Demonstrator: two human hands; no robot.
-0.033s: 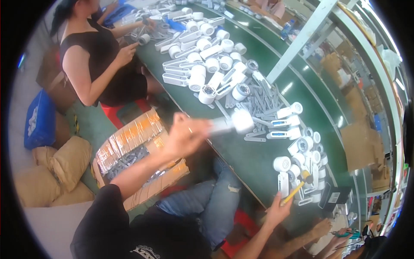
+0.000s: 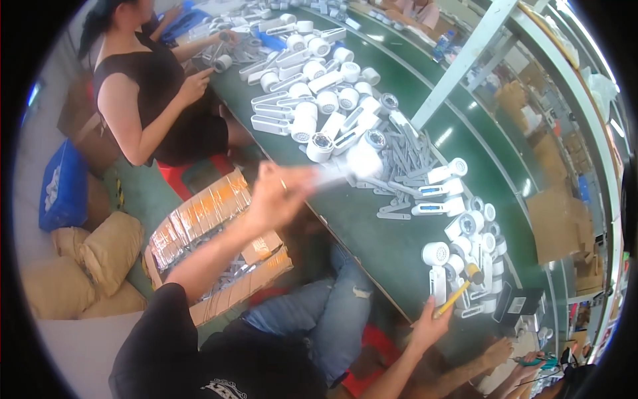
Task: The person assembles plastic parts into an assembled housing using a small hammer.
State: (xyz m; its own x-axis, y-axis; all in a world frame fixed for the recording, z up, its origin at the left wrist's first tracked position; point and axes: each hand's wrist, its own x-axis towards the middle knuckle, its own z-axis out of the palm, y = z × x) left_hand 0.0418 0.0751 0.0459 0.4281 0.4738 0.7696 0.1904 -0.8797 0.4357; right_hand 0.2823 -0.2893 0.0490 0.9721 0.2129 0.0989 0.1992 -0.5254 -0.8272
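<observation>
1. While almost everything else on my feed holds steady, the left hand (image 2: 279,193) has shifted up and slightly leftward, carrying a round-headed white part (image 2: 364,163) with it.
2. That white part now shows over the near edge of the desk (image 2: 392,256), its head against the heap of white pieces (image 2: 327,101) and the loose grey strips (image 2: 399,156). Motion blur keeps me from telling whether it touches any of them.
3. I read the left hand's fingers as closed around the part's handle; the smear hides exactly how they pinch it.
4. Down to the right, the right hand (image 2: 429,323) has not moved noticeably. Its fingers wrap the yellow handle of a hammer (image 2: 454,298), whose head lies before the nearer white cluster (image 2: 435,253).
5. For the work, I take this to mean the left hand is doing the moving while the hammer waits. From here I see no contact between hammer and held part; the two are well apart.
</observation>
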